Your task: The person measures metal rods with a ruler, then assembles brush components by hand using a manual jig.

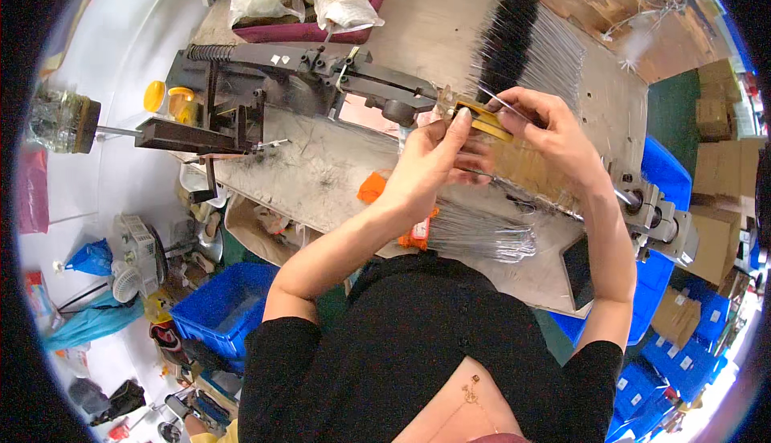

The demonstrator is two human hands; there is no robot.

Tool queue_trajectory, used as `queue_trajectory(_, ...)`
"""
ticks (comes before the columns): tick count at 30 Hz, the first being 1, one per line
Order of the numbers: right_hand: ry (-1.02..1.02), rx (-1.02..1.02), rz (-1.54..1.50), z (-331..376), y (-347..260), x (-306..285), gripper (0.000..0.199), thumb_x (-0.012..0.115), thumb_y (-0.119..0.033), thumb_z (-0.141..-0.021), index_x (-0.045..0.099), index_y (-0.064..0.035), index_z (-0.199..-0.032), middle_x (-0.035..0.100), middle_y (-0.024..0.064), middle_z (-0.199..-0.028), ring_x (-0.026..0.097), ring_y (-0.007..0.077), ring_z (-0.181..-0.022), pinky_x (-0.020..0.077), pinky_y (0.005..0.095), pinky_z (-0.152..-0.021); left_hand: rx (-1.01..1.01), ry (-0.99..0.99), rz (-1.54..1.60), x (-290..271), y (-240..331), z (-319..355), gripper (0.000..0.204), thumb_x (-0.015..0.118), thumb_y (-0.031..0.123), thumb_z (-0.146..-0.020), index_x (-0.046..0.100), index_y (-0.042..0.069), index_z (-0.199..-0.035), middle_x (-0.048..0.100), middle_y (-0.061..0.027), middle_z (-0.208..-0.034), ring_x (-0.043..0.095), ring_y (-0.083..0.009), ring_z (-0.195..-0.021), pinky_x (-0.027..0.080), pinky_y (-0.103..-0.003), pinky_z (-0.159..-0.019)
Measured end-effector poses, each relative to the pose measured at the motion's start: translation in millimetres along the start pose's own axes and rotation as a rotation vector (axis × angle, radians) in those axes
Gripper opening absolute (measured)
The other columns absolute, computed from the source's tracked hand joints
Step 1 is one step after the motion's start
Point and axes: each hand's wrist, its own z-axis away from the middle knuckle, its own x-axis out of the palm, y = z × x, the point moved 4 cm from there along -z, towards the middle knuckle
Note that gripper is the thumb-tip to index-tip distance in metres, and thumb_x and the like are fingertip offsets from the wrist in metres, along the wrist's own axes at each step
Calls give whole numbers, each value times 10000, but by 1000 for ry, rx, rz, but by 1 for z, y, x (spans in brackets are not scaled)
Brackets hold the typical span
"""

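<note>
My right hand (554, 130) pinches a thin metal wire (502, 102) between thumb and fingers. Its tip points toward a yellow, brass-like block (490, 124) on the bench machine. At the block's left end, the thumb of my left hand (434, 154) presses down with the fingers curled beneath. What the left hand grips is hidden. Beyond both hands lies a row of thin wire brushes (507, 37) with black bristles and bare wire stems (558, 53). Nearer my body, a bundle of thin wires (486, 230) rests on the worn bench (321, 178).
A dark metal lever machine (293, 77) spans the bench's left side. A clamp (662, 218) sits at the right edge, near a dark flat panel (578, 270). Plastic bags (345, 9) lie in a maroon tray at the back. A blue bin (225, 306) stands below left.
</note>
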Motion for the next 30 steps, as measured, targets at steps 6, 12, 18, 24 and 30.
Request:
queue_trajectory(6,215,-178,88,20,-4,-21,224,562,-66,-882,605,-5,-1092,667,130,-973,639,223,-884,494,329,-802,-52,-137,352,12,16,-2,617,459,507,-971,432,-21,-1288,568,-185,-1184,598,-251,-1082,509,-391,-927)
queue_trajectory(12,316,-335,395,44,-37,18,356,609,61,-742,650,-54,-1077,614,158,-979,617,335,-905,504,395,-778,-97,-147,446,4,22,4,705,374,598,-951,439,13,-1340,514,-185,-1323,539,-328,-1191,401,-475,-1051)
queue_trajectory(18,402,-356,427,33,-39,14,271,640,22,-756,677,-43,-1017,624,146,-919,622,317,-866,500,372,-760,-109,-245,553,-1,18,2,622,399,582,-957,461,60,-1289,532,-132,-1244,550,-287,-1147,471,-435,-966)
queue_trajectory(24,380,-271,366,35,-28,0,204,643,-11,-778,701,-36,-972,643,137,-897,630,301,-857,499,360,-761,-91,-180,518,-1,18,0,666,396,574,-953,466,16,-1311,510,-195,-1323,516,-355,-1215,374,-496,-1070)
queue_trajectory(30,347,-297,344,29,-25,-1,200,655,-22,-778,696,-22,-973,644,142,-903,629,303,-869,496,364,-774,-68,-229,504,0,17,0,564,406,524,-979,443,49,-1282,518,-158,-1261,562,-303,-1140,448,-426,-1001)
